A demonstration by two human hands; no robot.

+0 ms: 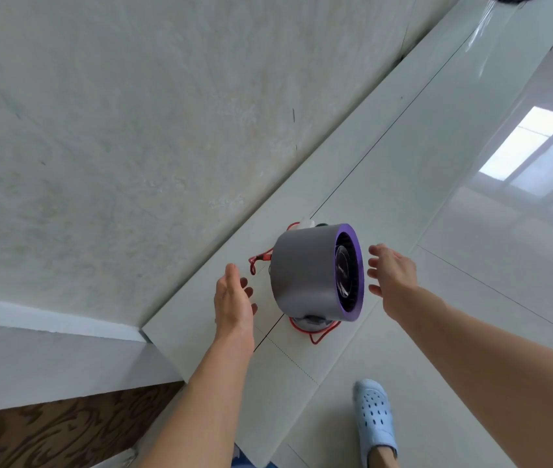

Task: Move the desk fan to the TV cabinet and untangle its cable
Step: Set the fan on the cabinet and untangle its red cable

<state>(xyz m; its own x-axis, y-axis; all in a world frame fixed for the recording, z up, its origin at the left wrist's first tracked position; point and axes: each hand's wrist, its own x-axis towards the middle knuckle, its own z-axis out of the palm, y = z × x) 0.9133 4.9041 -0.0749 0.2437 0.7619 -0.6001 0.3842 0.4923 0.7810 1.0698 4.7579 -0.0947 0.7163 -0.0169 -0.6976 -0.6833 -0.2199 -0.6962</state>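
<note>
A small grey desk fan (305,268) with a purple front ring stands on a pale low ledge (386,157) against the wall. Its red cable (317,336) loops under the base and bunches behind the fan at the left, with a white plug (305,223) at the back. My left hand (233,300) hovers open just left of the fan body, not touching it. My right hand (391,271) is open with fingers spread beside the purple front, a small gap away.
A pale marbled wall (116,130) rises behind the ledge. Glossy floor tiles (505,214) lie to the right. My foot in a light blue clog (375,413) stands below the fan. A dark wood-grain surface (48,430) sits at lower left.
</note>
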